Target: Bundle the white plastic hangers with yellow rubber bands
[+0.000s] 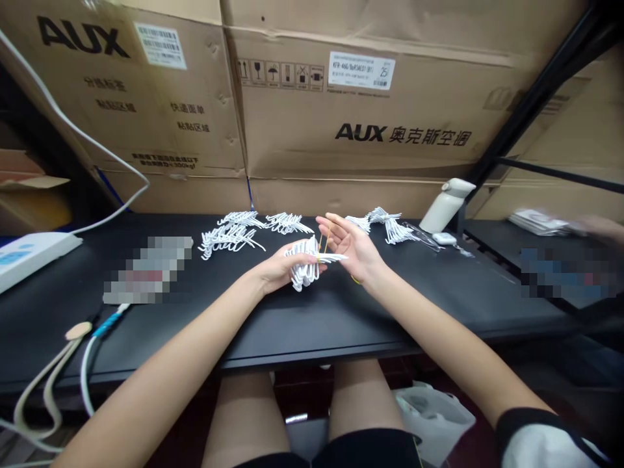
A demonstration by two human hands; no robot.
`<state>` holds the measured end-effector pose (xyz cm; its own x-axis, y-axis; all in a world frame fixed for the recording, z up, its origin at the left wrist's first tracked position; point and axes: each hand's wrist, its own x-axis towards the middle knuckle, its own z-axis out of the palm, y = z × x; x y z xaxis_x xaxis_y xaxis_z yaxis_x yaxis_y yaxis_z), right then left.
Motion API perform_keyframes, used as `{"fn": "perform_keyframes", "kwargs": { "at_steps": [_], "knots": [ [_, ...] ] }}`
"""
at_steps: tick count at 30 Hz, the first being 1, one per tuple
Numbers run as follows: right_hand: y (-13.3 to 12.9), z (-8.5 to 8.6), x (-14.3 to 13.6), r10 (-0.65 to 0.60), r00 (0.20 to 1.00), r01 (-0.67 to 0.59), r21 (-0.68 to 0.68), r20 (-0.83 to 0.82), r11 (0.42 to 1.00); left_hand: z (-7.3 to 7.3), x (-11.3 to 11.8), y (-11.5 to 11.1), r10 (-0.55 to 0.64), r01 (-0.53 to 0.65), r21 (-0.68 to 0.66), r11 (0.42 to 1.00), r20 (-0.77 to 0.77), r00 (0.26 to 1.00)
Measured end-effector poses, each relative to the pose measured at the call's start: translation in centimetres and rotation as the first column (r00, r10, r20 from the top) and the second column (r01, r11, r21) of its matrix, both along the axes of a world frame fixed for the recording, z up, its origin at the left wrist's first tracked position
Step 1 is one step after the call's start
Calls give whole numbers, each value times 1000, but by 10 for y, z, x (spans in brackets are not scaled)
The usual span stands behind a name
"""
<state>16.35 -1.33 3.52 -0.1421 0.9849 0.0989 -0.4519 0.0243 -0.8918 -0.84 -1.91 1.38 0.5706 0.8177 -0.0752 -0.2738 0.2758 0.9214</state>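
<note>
My left hand [283,268] is closed around a bundle of white hooks [305,263] above the middle of the black table. A yellow rubber band [325,239] wraps the bundle's narrow end and is stretched up to the fingers of my right hand [353,247], which hold its loop. More white hooks lie in bunches behind my hands: some at the left [229,240], some in the back middle [288,223], others at the right [392,225]. Another yellow band shows at my right wrist.
On the black table [312,338] stand a cream bottle [444,207] and a small white case [444,239]. A blurred-out device [149,270] with a cable and a power strip [36,257] are at the left. Large cardboard boxes [361,156] rise behind. A person's blurred hand [602,229] shows far right.
</note>
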Motion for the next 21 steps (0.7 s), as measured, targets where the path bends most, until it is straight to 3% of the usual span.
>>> {"fn": "perform_keyframes", "kwargs": {
  "at_steps": [4,9,11,13,15,18,21],
  "knots": [
    [-2,4,5,-76,994,55,241,78,969,-1,-2,1,9,-9,-18,1000,25,1000],
    [-7,-6,1,-305,907,100,555,291,826,2,-3,-1,-37,36,33,999,25,999],
    [-6,-10,0,-395,864,149,591,313,793,3,-3,-2,-44,43,69,997,8,999],
    [-3,-11,1,-439,848,222,553,296,803,4,-2,-3,-53,58,129,990,-48,997],
    [1,-10,3,-392,864,210,483,315,850,4,0,-3,-20,48,235,971,-124,992],
    [5,-8,6,-198,879,10,397,434,918,2,3,-4,115,-23,406,914,-203,972],
    [2,-7,6,-91,831,-160,393,549,906,-3,7,-4,201,-40,502,864,-270,942]
  ]
}}
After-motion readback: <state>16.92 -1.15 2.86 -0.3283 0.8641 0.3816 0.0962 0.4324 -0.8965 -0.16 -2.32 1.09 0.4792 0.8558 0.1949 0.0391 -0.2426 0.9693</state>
